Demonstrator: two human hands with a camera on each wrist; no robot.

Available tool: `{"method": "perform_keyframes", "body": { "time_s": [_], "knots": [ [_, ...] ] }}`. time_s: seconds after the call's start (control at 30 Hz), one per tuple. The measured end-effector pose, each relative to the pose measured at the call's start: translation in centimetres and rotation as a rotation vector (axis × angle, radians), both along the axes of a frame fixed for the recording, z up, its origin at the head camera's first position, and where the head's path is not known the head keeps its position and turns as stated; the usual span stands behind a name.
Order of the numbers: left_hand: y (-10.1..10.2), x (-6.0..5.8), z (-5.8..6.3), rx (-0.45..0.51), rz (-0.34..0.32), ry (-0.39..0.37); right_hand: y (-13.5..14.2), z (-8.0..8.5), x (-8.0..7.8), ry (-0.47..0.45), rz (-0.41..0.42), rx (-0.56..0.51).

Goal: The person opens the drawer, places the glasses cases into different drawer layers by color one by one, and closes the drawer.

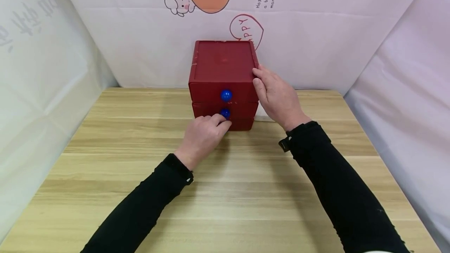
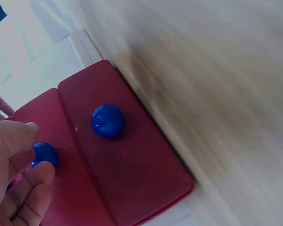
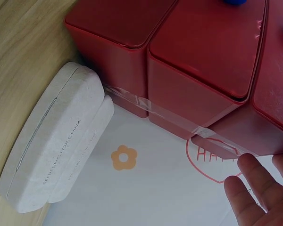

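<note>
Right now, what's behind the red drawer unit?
White sheet, its red heart print partly covered by the red drawer unit. Anything directly behind the unit's body is hidden.

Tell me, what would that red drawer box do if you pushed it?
The red drawer box looks stiff, with straight walls, so it probably won't bend. It sits flat on the table, so it would likely slide, not roll. Clear tape crosses its stacked sections, so they may move together.

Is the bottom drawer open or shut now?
Shut: the bottom drawer does not jut out past the middle drawer.
</note>
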State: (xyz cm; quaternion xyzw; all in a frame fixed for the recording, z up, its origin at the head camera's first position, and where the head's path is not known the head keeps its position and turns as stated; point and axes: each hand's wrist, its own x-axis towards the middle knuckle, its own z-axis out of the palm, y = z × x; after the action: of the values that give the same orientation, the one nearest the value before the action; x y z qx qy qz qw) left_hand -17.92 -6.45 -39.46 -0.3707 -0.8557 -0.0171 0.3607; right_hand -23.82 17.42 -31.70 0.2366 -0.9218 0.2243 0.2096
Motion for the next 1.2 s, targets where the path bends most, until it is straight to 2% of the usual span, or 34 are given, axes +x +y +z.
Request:
{"method": "perform_keyframes", "body": {
  "time_s": [0.23, 0.6, 0.93, 1.2],
  "knots": [
    [-0.1, 0.3, -1.2, -0.039, 0.043, -0.047, 0.0, 0.0, 0.0, -0.012, 0.002, 0.009],
    [0.1, -0.3, -3.0, -0.072, 0.059, -0.093, 0.1, -0.1, 0.0, -0.006, 0.002, 0.005],
    [0.4, -0.4, -3.4, -0.085, 0.077, -0.21, 0.1, -0.4, -0.1, 0.017, 0.018, -0.011],
    [0.5, -0.6, -3.2, -0.076, 0.048, -0.242, 0.0, -0.4, -0.1, 0.016, 0.01, -0.019]
  ]
}}
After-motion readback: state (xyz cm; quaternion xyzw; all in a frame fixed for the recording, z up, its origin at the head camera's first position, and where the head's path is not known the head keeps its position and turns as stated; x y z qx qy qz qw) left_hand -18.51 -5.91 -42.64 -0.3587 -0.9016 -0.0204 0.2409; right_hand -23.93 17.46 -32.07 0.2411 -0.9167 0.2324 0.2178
